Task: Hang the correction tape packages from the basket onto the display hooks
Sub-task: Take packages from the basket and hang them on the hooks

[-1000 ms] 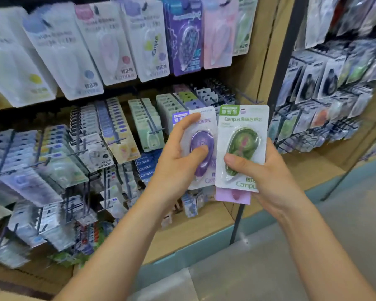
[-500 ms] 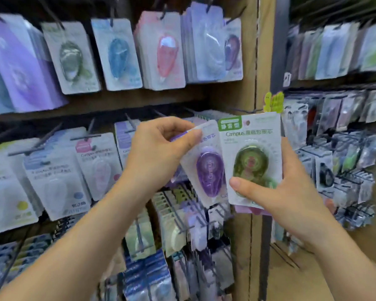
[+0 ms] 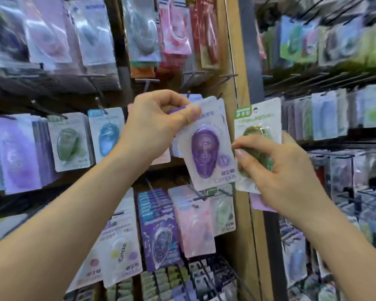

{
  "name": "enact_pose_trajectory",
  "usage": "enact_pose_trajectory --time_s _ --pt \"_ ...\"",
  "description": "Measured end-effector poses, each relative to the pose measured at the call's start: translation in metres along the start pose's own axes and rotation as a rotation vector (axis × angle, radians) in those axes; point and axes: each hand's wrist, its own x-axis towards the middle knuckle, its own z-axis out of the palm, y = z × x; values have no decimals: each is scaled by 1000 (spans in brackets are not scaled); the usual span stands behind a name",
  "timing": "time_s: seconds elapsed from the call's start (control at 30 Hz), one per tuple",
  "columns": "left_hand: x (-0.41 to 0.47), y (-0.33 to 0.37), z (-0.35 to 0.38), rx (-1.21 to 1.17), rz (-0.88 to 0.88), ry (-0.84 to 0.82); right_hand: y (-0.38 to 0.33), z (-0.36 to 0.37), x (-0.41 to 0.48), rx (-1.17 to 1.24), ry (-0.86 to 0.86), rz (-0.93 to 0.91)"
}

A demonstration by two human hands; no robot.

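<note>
The purple package (image 3: pixel 206 148) has a white card, a purple top strip and a purple tape case. The green package (image 3: pixel 257 118) has a white card with a green tab. The wooden post (image 3: pixel 232 51) is tan. One dark purple pack (image 3: pixel 159 231) bears pale squiggles; the pink pack (image 3: pixel 195 224) to its right is pale.

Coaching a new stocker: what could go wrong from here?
The left hand pinches the purple correction tape package only at its top corner, and it hangs tilted, so it might slip. The right hand grips the green package with a lilac card behind; that stack could slide apart.
</note>
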Motion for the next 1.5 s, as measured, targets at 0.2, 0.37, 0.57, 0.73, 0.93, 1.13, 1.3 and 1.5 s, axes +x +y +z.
enact_pose_trajectory --time_s 0.2,0.37,0.57,0.73,0.93,1.13,1.3,1.5 --pt "32 4 30 -3 32 -49 7 -5 21 94 -47 101" --pt "56 4 57 -56 -7 -55 21 -9 37 92 -15 137" --pt "81 -9 89 28 6 86 24 -3 42 66 89 143" --pt "85 -20 101 211 13 144 36 11 40 17 125 156" --pt "97 -18 105 351 -110 163 46 21 31 146 244 64" --pt "107 -17 104 423 -150 98 55 24 21 186 228 5" --pt "113 -12 96 278 -280 41 58 20 18 221 138 -14" --pt "107 -16 97 515 -219 -30 56 21 24 41 -92 26"
